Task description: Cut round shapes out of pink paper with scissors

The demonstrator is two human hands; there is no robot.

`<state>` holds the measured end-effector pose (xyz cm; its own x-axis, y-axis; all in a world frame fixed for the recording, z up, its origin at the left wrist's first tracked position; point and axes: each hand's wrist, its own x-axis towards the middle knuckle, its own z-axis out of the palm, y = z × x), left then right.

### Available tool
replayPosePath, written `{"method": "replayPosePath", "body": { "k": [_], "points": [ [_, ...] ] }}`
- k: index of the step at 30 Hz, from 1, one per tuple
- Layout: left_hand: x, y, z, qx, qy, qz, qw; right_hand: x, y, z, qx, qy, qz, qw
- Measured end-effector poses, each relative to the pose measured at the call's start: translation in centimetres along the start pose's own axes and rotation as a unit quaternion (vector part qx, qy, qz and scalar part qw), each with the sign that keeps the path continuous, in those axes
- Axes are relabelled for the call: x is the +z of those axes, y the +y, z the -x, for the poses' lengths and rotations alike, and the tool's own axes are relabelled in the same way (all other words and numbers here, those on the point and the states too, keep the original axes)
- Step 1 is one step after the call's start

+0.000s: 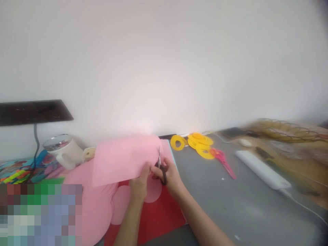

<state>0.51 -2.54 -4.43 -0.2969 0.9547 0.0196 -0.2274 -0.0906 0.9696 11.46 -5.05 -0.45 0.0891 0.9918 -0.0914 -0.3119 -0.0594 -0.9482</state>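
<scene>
Centrally, left hand (139, 184) pinching pink sheet (123, 159) at edge, right hand (172, 176) gripping scissors (159, 160), grey tabletop (210, 184) rightward.

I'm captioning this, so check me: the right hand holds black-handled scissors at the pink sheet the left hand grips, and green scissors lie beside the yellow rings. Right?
Not quite: the loose scissors beside the yellow rings are pink, not green, as the head view shows. The rest stands: the right hand holds the black-handled scissors at the pink sheet that the left hand grips.
</scene>
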Motion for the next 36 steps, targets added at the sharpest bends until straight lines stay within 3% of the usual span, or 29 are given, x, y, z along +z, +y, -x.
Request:
{"method": "replayPosePath", "body": {
  "k": [29,36],
  "points": [
    [-0.1,0.2,-0.4,-0.008,-0.029,0.040,0.999,-0.4,0.0,0.0,-0.001,-0.025,-0.022,0.999],
    [0.2,1.4,0.0,0.010,-0.051,0.028,0.998,-0.4,-0.1,0.0,0.000,-0.024,-0.014,1.000]
  ]
}}
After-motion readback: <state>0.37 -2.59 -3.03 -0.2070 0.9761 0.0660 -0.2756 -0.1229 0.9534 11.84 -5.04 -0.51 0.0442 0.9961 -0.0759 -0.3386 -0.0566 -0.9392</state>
